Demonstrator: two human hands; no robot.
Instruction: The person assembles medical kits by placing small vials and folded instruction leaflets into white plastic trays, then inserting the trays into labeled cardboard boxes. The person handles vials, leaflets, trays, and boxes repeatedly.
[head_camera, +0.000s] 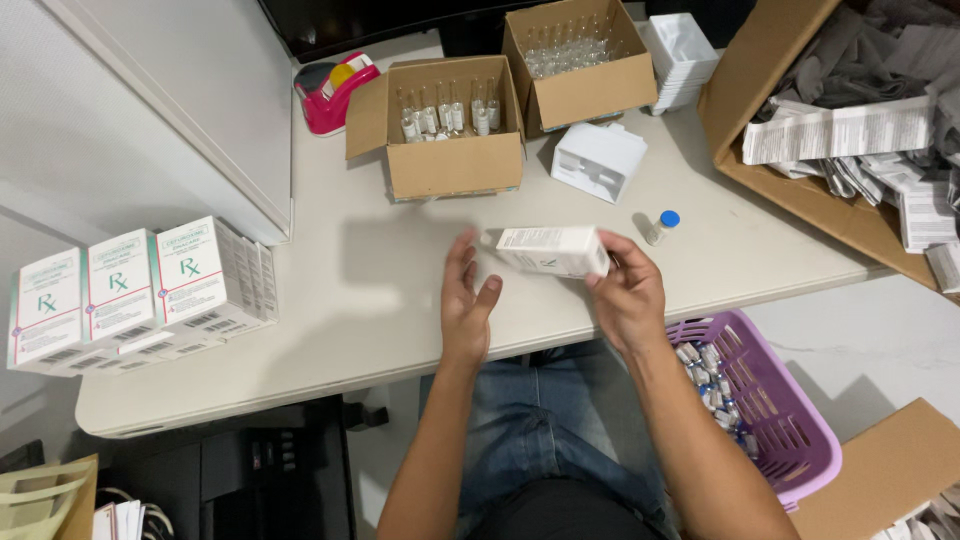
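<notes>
Right now the right hand (628, 292) is pinching one end of a small white carton (553, 250), its fingers curling around the carton's right end while the box is lying roughly level above the table (400, 300). Just to the carton's other side the left hand (467, 300) is hovering with its fingers spread and loosely upright, the fingertips sitting just beside the carton's left end; whether they are touching it cannot be told. Just beyond the right hand a small vial with a blue cap (661, 226) is lying on its side on the table. Farther out from both hands a white folded tray (598, 160) is resting, and behind it two open cardboard boxes (440, 125) are holding rows of glass vials. Well off to the left of the left hand a row of white medicine cartons (130, 295) is standing at the table edge. Below and right of the right hand a purple basket (780, 420) is holding more vials, beside the person's knee
</notes>
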